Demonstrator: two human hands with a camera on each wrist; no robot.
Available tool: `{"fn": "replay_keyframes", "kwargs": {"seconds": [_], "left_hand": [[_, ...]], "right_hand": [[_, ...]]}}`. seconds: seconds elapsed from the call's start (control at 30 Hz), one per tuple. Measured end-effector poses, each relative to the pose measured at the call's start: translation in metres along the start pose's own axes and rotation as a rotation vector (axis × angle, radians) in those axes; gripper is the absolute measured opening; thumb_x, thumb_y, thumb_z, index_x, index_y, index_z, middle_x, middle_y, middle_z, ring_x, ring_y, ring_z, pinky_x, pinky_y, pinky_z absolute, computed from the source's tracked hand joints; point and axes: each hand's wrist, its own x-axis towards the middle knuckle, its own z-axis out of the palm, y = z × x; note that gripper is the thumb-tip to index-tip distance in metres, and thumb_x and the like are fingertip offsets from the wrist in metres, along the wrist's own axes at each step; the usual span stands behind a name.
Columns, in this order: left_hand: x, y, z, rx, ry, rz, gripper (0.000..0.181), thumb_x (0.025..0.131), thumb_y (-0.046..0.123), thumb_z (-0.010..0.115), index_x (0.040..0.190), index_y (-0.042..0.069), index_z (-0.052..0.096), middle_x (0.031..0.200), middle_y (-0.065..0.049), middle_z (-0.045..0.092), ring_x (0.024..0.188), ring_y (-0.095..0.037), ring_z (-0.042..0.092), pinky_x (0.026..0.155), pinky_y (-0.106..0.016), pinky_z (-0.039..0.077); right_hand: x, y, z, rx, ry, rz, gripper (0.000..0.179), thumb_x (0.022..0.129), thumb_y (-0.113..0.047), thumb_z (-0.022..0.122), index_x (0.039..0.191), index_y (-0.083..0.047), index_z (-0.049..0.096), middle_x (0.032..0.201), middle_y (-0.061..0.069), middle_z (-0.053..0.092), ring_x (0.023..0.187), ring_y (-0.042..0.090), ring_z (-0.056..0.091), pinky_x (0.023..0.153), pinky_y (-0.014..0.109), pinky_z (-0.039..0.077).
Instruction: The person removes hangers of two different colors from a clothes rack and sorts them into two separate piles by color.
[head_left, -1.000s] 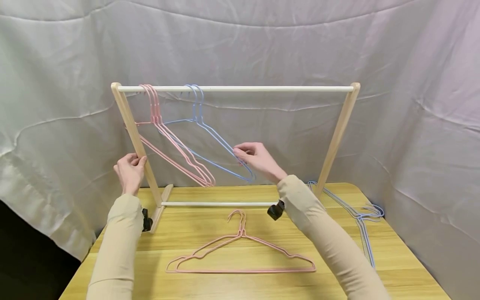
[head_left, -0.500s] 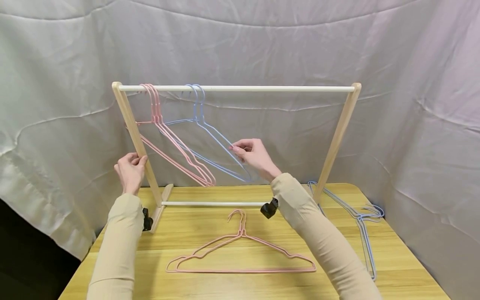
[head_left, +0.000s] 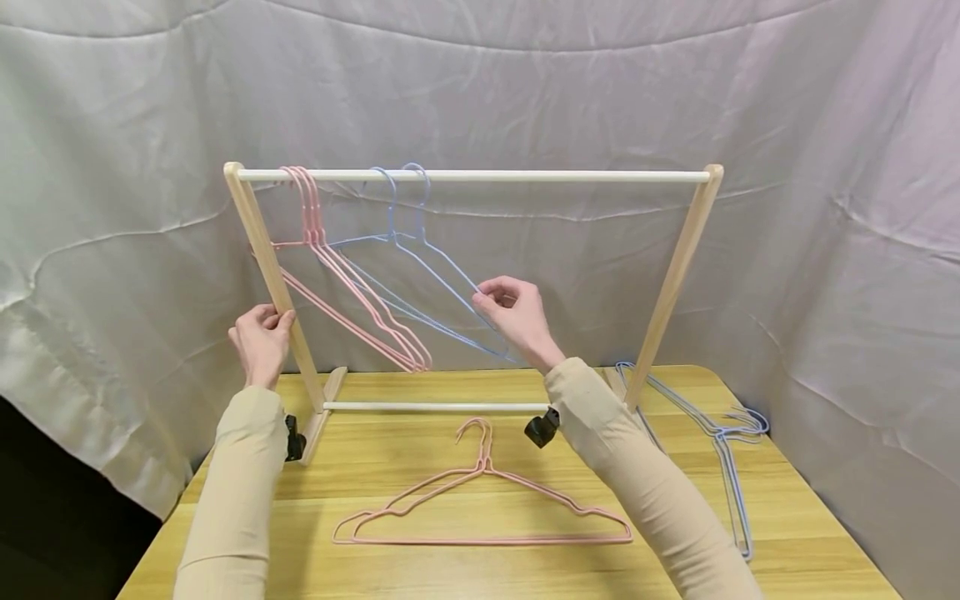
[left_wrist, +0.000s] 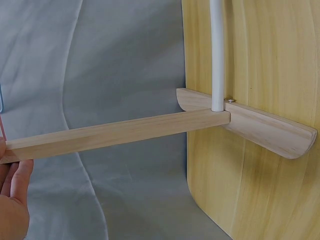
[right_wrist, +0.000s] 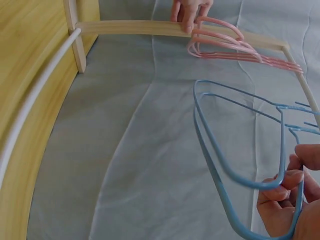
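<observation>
Gripping the squared left upright (head_left: 255, 225) of a pale wooden garment rack (head_left: 678, 267), at centre left of the frame, with the left hand (head_left: 261, 342), by fingers bent around its edge. Pinching a light-blue slim wire hanger (right_wrist: 216, 180) by its sloping shoulder with the right hand (head_left: 517, 317), just right of centre in the head view, with its hook at the white round rail (head_left: 555, 176) spanning the upper frame. Note, just to its left on the rail, a second light-blue wire hanger (head_left: 392, 212), and, at upper left, bunched pink wire hangers (head_left: 313, 225) near the wood. Note also, at lower centre, overlapping pink wire hangers (head_left: 487, 542) lying on the yellowish wood-grained counter (head_left: 412, 448), and, at lower right, loosely stacked light-blue wire hangers (head_left: 726, 434) flat on the same surface. Compare, behind, the wrinkled pale-grey fabric curtain (head_left: 585, 100) filling the upper frame
</observation>
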Motion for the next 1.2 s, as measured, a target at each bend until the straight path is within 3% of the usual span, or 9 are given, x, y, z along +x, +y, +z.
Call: {"fn": "replay_keyframes", "kwargs": {"seconds": [0.33, 0.67, 0.97, 1.2], "left_hand": [[0.000, 0.000, 0.000, -0.012, -0.002, -0.001, 0.039, 0.099, 0.025, 0.063, 0.127, -0.002, 0.065, 0.130, -0.023, 0.065, 0.150, -0.027, 0.025, 0.113, -0.045, 0.035], [-0.001, 0.001, 0.000, -0.009, -0.008, -0.013, 0.041, 0.099, 0.027, 0.063, 0.130, 0.000, 0.065, 0.131, -0.021, 0.065, 0.151, -0.025, 0.023, 0.110, -0.044, 0.040], [-0.001, 0.002, 0.000, 0.005, 0.005, -0.009, 0.038, 0.099, 0.024, 0.063, 0.128, -0.001, 0.065, 0.129, -0.021, 0.066, 0.149, -0.027, 0.032, 0.110, -0.045, 0.042], [-0.002, 0.002, 0.000, 0.000, 0.003, -0.016, 0.039, 0.099, 0.025, 0.063, 0.128, -0.001, 0.065, 0.130, -0.022, 0.065, 0.148, -0.028, 0.029, 0.112, -0.045, 0.039]], "right_hand": [[-0.005, 0.010, -0.004, 0.096, 0.089, -0.017, 0.016, 0.091, -0.003, 0.070, 0.099, 0.010, 0.068, 0.073, -0.012, 0.059, 0.067, 0.000, 0.055, 0.065, 0.014, 0.044], [-0.009, 0.018, -0.005, 0.148, 0.152, -0.054, 0.015, 0.092, -0.002, 0.069, 0.101, 0.010, 0.068, 0.073, -0.016, 0.062, 0.067, 0.002, 0.056, 0.065, 0.015, 0.044], [-0.018, 0.021, -0.007, 0.203, 0.173, -0.012, 0.018, 0.091, -0.001, 0.070, 0.102, 0.012, 0.066, 0.071, -0.017, 0.063, 0.065, -0.001, 0.054, 0.062, 0.014, 0.043], [-0.028, 0.032, -0.012, 0.254, 0.186, -0.016, 0.016, 0.091, 0.002, 0.069, 0.100, 0.014, 0.065, 0.070, -0.015, 0.062, 0.064, 0.001, 0.054, 0.063, 0.015, 0.044]]}}
